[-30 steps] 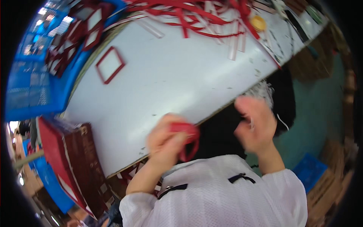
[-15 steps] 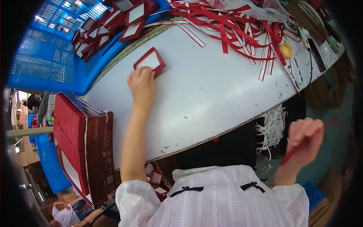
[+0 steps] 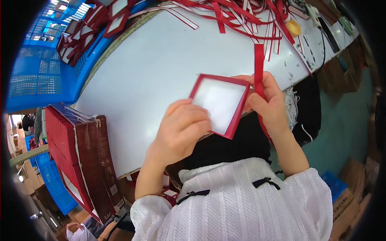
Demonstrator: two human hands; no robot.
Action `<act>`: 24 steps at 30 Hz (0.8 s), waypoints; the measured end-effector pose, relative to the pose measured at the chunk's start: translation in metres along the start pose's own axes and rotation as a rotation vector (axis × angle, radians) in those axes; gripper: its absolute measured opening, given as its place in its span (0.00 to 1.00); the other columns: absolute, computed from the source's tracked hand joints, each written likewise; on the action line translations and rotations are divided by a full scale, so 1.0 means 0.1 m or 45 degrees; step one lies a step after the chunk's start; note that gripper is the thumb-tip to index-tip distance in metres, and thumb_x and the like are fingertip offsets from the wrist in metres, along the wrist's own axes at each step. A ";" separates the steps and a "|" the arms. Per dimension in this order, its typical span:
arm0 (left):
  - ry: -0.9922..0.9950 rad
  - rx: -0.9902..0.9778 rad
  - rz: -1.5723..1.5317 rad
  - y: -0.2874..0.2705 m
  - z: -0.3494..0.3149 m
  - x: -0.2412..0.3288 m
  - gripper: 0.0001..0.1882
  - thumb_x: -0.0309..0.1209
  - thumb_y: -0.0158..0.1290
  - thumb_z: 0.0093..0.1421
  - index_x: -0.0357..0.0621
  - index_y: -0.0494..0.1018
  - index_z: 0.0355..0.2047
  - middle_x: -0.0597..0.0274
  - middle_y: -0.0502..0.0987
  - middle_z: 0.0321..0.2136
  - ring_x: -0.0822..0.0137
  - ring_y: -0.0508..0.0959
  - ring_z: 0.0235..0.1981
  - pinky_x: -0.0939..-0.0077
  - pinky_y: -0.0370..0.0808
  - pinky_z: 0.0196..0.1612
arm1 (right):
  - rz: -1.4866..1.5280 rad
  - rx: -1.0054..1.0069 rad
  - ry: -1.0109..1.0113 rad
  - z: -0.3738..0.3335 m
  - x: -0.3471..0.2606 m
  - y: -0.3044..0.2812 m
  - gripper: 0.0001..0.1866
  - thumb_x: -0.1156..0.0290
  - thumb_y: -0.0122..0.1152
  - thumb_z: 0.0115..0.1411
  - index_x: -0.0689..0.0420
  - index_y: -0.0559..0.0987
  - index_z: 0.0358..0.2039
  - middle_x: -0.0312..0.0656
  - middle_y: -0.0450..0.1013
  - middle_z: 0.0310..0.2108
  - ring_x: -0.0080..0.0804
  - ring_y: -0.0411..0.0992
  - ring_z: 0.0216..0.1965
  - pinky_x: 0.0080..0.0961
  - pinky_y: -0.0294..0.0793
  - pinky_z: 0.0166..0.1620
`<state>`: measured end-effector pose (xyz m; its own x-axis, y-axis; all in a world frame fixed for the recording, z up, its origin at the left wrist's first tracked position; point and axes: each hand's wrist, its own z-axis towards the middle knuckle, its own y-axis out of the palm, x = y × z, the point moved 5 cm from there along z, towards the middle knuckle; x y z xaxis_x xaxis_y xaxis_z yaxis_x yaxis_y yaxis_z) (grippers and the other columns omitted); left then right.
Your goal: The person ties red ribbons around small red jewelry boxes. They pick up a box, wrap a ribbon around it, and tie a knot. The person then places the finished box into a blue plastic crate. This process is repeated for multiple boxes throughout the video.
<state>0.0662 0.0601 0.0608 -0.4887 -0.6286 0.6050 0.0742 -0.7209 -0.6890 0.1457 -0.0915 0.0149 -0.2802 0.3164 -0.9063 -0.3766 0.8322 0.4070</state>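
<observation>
In front of my body, near the table's edge, my left hand [image 3: 181, 128] grips a shallow red box frame with a white inside [image 3: 220, 102] by its lower left side. My right hand [image 3: 267, 100] is at the frame's right side and pinches a red ribbon strip [image 3: 259, 66]. One end of this strip stands up above the fingers; the other part hangs below them by the wrist. Some right fingers are hidden behind the frame.
Tangled red and white ribbons [image 3: 241, 18] lie along the far side of the white table [image 3: 132, 84]. A blue basket [image 3: 44, 76] at the far left bears several red boxes [image 3: 86, 34]. A carton of red boxes [image 3: 64, 148] stands at the left. A yellow roll [image 3: 293, 28] sits far right.
My left hand has lifted the box frame off the table and brought it towards my body. My right hand has come in from the right with the ribbon, up to the frame.
</observation>
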 end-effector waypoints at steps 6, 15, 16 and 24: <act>0.040 -0.251 0.651 0.28 -0.15 -0.12 0.08 0.27 0.50 0.42 0.45 0.69 0.27 0.64 0.70 0.29 0.63 0.70 0.39 0.60 0.55 0.51 | -0.301 0.201 0.063 -0.14 0.45 -0.25 0.17 0.77 0.58 0.47 0.61 0.64 0.36 0.35 0.66 0.29 0.14 0.64 0.27 0.13 0.65 0.30; -0.150 0.075 0.447 0.71 -0.17 -0.13 0.14 0.27 0.57 0.40 0.42 0.70 0.29 0.61 0.71 0.31 0.60 0.69 0.40 0.61 0.55 0.50 | -0.332 0.397 -0.113 -0.26 0.56 -0.25 0.18 0.78 0.59 0.46 0.61 0.63 0.36 0.36 0.65 0.27 0.18 0.66 0.26 0.14 0.67 0.28; -0.138 0.096 0.418 0.72 -0.18 -0.17 0.12 0.26 0.56 0.40 0.41 0.70 0.29 0.60 0.71 0.30 0.60 0.70 0.38 0.62 0.57 0.49 | -0.333 0.392 -0.121 -0.26 0.56 -0.25 0.18 0.78 0.59 0.46 0.61 0.63 0.36 0.36 0.65 0.26 0.17 0.66 0.26 0.14 0.67 0.28; -0.783 0.523 -1.532 0.43 -0.24 -0.46 0.06 0.27 0.43 0.57 0.38 0.67 0.31 0.62 0.71 0.32 0.73 0.70 0.35 0.75 0.66 0.42 | -0.266 0.320 -0.276 -0.15 0.18 -0.33 0.12 0.79 0.54 0.50 0.59 0.64 0.35 0.39 0.68 0.32 0.18 0.67 0.30 0.14 0.67 0.33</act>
<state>0.0709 0.0652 -0.0069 0.0101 0.4746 0.8802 0.1855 -0.8658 0.4647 0.1403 -0.1201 -0.0130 -0.0170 0.1947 -0.9807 -0.1700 0.9660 0.1948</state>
